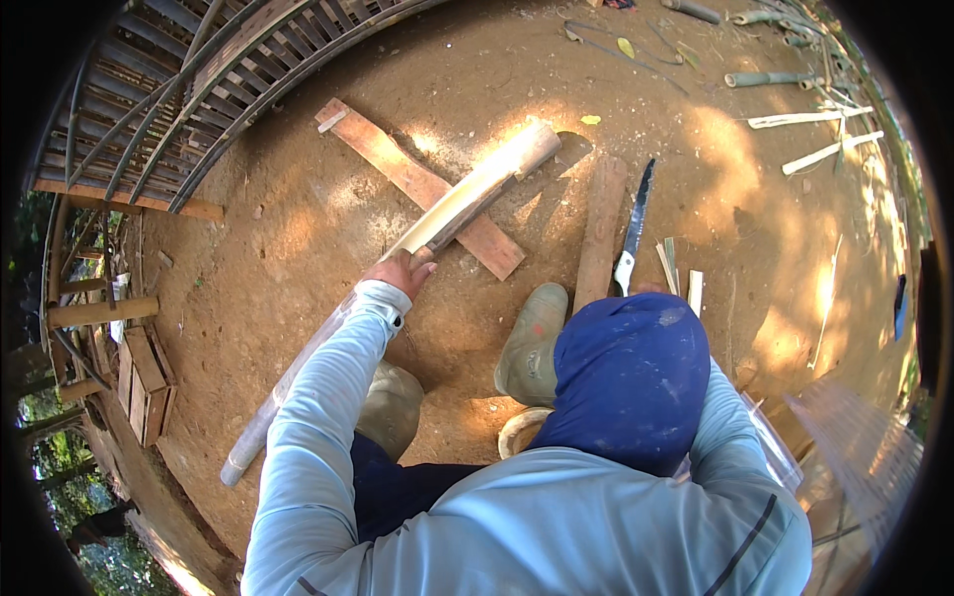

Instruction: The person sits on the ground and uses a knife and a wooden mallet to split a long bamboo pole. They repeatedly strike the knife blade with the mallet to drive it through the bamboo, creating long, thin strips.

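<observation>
Dirt ground (298,268) beneath bamboo pole (467,201); left hand (400,273) curled round it. Pole's far length looks opened, near length apparently whole. Right hand hidden; grip untellable.

Left arm (323,397) extends forward, grip (399,272) curled; right arm (733,417) hangs low.

The left hand (401,272) grips a bamboo pole (455,210) lying across a plank (391,163).

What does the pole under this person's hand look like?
Find the reddish plank on the dirt ground. The pole slants across it, under the left hand. Unlike that flat plank, it is long, rounded and pale along its far stretch.
</observation>
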`<state>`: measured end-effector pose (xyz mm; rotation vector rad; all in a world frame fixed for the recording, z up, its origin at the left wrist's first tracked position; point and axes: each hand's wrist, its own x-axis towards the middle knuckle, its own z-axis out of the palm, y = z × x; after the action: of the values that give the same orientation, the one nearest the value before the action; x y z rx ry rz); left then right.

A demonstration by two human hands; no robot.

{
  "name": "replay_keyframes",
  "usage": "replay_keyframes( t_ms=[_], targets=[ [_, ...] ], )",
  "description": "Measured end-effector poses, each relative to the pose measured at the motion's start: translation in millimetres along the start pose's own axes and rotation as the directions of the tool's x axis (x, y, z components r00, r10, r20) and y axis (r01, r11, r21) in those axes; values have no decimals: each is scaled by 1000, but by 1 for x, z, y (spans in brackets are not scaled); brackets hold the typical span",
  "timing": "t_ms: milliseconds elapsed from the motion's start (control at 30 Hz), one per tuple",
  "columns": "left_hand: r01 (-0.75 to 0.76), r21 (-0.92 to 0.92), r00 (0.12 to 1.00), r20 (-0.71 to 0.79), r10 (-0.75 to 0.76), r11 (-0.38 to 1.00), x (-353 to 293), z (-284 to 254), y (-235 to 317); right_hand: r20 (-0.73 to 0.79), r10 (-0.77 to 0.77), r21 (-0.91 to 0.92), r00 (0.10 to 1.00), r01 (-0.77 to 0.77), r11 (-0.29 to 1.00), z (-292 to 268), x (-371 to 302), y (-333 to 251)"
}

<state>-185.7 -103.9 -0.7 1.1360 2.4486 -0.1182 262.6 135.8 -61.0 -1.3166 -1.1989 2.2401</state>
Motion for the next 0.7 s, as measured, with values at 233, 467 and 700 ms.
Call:
replay_keyframes(
  t_ms=[233,467,700],
  targets=[
    [-10,40,999,-46,11,999,-5,6,10,-215,64,-621,975,-187,761,4,8,27],
    [6,15,999,-40,-6,1000,-8,14,9,-258,75,-745,963,-248,619,13,14,36],
    [21,-39,999,-30,-22,999,-10,14,16,-259,87,-768,962,-260,586,17,15,41]
  ],
)
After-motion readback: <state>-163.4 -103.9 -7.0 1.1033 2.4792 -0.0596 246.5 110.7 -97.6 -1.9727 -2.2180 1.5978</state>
